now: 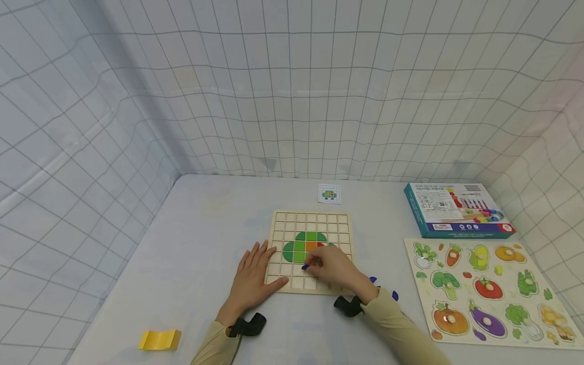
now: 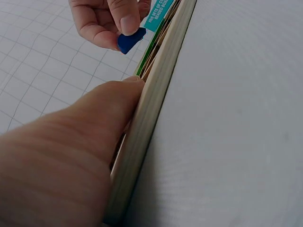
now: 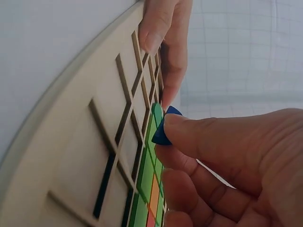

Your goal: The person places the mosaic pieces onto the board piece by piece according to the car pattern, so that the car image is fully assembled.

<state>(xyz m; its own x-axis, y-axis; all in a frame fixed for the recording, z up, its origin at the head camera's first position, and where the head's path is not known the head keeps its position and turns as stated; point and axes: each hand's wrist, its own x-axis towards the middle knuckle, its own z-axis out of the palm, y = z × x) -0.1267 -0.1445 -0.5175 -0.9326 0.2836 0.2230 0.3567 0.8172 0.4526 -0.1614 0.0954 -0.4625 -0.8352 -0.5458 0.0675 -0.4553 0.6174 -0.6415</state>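
Under the right hand (image 1: 335, 266), a small blue piece (image 3: 163, 132), pinched between thumb and fingertips and held just above the wooden grid board (image 1: 285, 223), beside the green tiles (image 1: 301, 248) already seated there. Beyond those fingertips, an orange tile (image 1: 311, 246) among the green. To the left of that hand, the left hand (image 1: 253, 276), fingers straight and flat, thumb pressed against the board's near-left edge, holding nothing. Looks light and rigid, that blue piece, probably painted wood: smooth faces, likely a bit slippery, so best taken by its edges with two fingertips, as here. Board seems stiff and thin, prone to sliding unless pinned. Off to the right of the right hand, two loose blue pieces (image 1: 384, 287) on the table, then a vegetable puzzle (image 1: 483, 289) and a boxed set (image 1: 456, 209). Past the board, a small pattern card (image 1: 329, 194). Near the left forearm, a yellow block (image 1: 159, 339).
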